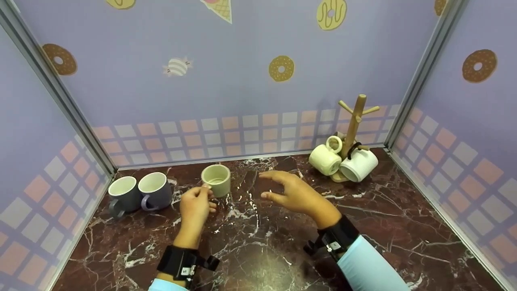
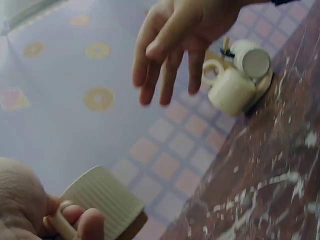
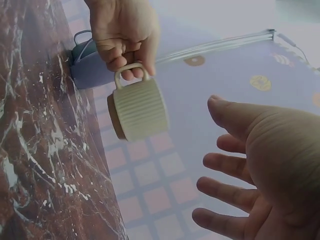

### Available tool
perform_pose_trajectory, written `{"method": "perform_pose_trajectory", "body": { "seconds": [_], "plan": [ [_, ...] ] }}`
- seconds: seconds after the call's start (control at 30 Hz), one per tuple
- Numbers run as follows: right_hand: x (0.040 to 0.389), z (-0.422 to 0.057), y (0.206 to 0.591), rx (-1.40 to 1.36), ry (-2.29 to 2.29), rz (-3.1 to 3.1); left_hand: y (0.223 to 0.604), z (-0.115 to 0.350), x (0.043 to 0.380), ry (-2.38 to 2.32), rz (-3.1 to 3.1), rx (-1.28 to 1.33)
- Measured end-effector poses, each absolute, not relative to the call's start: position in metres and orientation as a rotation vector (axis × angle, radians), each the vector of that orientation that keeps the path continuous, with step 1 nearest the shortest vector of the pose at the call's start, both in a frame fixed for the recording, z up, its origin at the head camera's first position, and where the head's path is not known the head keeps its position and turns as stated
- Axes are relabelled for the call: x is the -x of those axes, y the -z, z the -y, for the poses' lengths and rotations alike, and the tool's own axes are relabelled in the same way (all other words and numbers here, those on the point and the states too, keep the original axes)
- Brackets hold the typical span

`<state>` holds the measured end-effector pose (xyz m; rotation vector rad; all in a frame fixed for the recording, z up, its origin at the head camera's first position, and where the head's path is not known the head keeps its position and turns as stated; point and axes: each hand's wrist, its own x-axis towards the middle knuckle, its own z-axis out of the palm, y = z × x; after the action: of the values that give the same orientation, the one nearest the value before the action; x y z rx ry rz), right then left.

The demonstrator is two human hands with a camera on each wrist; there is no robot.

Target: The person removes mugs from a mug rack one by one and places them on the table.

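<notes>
My left hand (image 1: 194, 208) pinches the handle of a pale green ribbed mug (image 1: 221, 184) and holds it upright. In the right wrist view that mug (image 3: 141, 111) shows its side ridges and a brown base, with fingers hooked through the handle. My right hand (image 1: 301, 196) hovers to the mug's right with its fingers spread and nothing in them; in the left wrist view the same hand (image 2: 175, 45) hangs apart from the mug. Left of the held mug stand a dark grey mug (image 1: 128, 198) and a purple-grey mug (image 1: 159, 192), both upright.
A wooden mug tree (image 1: 352, 129) stands at the back right with bare upper pegs. A cream mug (image 1: 323, 159) and a white mug (image 1: 361, 165) with a dark handle hang tilted on its lower pegs. Patterned walls (image 1: 242, 89) enclose the dark marble tabletop (image 1: 250, 258).
</notes>
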<state>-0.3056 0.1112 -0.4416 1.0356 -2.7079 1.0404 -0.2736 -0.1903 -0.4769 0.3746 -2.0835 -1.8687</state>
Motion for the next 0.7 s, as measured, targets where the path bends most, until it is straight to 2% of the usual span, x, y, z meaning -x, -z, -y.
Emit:
{"method": "perform_pose_trajectory", "body": {
  "seconds": [0.4,0.7],
  "plan": [
    [0.299,-0.098,0.45,-1.138,-0.856,2.736,0.505,0.223,0.284,1.837,1.959,-0.527],
    [0.285,-0.082,0.458,-1.333,-0.676,2.767,0.515,0.24,0.287,1.874,1.914,-0.594]
  ]
}}
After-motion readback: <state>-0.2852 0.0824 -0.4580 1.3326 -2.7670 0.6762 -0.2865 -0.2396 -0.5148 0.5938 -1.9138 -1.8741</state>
